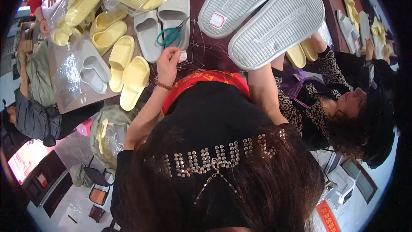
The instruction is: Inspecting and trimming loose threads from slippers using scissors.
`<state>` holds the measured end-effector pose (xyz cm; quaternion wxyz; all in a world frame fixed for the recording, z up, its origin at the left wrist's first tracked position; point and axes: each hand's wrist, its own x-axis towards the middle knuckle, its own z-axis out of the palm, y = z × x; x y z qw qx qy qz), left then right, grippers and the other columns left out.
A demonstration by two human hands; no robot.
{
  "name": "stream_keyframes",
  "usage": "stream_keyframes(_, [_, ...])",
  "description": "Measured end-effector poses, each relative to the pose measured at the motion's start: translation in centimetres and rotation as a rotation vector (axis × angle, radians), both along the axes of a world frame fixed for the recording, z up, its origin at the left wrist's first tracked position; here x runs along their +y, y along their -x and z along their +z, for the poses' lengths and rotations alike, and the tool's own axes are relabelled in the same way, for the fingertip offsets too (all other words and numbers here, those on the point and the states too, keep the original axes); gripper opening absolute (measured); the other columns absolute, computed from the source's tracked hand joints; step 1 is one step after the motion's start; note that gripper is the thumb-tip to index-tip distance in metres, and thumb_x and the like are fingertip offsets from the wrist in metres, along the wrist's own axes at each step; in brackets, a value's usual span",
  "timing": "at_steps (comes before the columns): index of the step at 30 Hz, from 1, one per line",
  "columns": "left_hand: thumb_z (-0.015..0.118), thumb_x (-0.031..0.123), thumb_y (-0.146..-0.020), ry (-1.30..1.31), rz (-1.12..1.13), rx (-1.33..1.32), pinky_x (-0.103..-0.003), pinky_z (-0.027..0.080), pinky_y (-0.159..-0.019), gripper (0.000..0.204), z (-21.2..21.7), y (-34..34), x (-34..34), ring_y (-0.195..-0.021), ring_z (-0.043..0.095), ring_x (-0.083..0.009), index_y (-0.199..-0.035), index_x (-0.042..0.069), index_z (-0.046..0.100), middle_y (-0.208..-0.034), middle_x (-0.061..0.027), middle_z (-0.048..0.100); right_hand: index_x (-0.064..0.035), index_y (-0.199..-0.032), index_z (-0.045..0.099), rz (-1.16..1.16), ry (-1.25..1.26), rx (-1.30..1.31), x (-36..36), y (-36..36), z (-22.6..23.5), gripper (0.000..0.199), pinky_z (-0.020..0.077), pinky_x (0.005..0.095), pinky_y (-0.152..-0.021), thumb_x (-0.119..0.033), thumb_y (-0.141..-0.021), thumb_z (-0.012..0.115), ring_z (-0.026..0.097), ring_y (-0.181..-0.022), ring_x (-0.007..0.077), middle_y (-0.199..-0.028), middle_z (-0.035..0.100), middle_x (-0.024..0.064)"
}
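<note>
Right hand [265,66] grips 2 grey slippers [274,21] — soles up.

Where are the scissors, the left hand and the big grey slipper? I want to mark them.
Scissors [171,37]: head view, on the teal handles.
Left hand [168,62]: head view, back of hand.
Big grey slipper [279,21]: head view, ribbed sole.

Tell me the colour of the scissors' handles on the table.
Teal green. The scissors lie across a grey slipper, just above the left hand, in the head view.
</note>
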<state>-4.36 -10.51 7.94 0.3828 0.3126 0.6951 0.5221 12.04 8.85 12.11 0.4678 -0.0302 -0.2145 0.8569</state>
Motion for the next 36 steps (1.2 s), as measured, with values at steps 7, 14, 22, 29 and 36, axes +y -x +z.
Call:
stream_keyframes(7, [0.055,0.007,-0.079,-0.472,-0.265,0.609,-0.028,0.042,-0.062,0.009,8.2,-3.6,5.6,-0.071,0.055,-0.0181,-0.084,0.002,0.059,-0.077,-0.0072,0.059,-0.0063,-0.124,0.038,-0.102,-0.084,-0.187,-1.9,2.2,-0.4,0.046,0.0474,0.0358,-0.084,-0.033,-0.087,0.045,0.049,-0.107,0.0240,-0.118,0.046,0.0136])
stream_keyframes(14, [0.060,0.010,-0.073,-0.461,-0.286,0.787,-0.034,0.042,-0.061,0.007,9.0,-5.6,6.7,-0.068,0.051,-0.0264,-0.077,0.004,0.058,-0.073,-0.0087,0.056,-0.0059,-0.124,0.038,-0.139,-0.047,-0.242,-2.7,1.2,0.4,0.048,0.0471,0.0365,-0.084,-0.035,-0.087,0.044,0.048,-0.107,0.0252,-0.118,0.046,0.0143])
stream_keyframes(22, [0.060,0.009,-0.071,-0.366,-0.410,0.961,-0.035,0.042,-0.060,0.008,9.7,-5.4,6.9,-0.071,0.051,-0.0266,-0.076,0.004,0.057,-0.072,-0.0092,0.056,-0.0053,-0.124,0.037,-0.147,0.009,-0.306,-2.7,0.8,0.6,0.049,0.0467,0.0374,-0.085,-0.036,-0.086,0.043,0.048,-0.107,0.0265,-0.118,0.046,0.0152])
stream_keyframes(29, [0.059,0.008,-0.073,-0.239,-0.493,0.660,-0.026,0.041,-0.058,0.009,8.9,-3.9,6.2,-0.065,0.052,-0.0164,-0.079,0.003,0.056,-0.070,-0.0068,0.055,-0.0048,-0.125,0.037,-0.138,0.042,-0.371,-4.0,-0.5,1.7,0.051,0.0463,0.0382,-0.085,-0.037,-0.086,0.043,0.047,-0.108,0.0276,-0.119,0.045,0.0159])
stream_keyframes(36, [0.061,0.011,-0.071,-0.113,-0.243,-0.233,-0.028,0.042,-0.055,0.012,6.8,0.3,3.4,-0.057,0.051,-0.0197,-0.077,0.002,0.059,-0.066,-0.0086,0.056,-0.0047,-0.125,0.036,-0.151,0.030,-0.455,-3.4,1.5,1.5,0.051,0.0454,0.0383,-0.086,-0.036,-0.086,0.044,0.047,-0.108,0.0276,-0.119,0.045,0.0156])
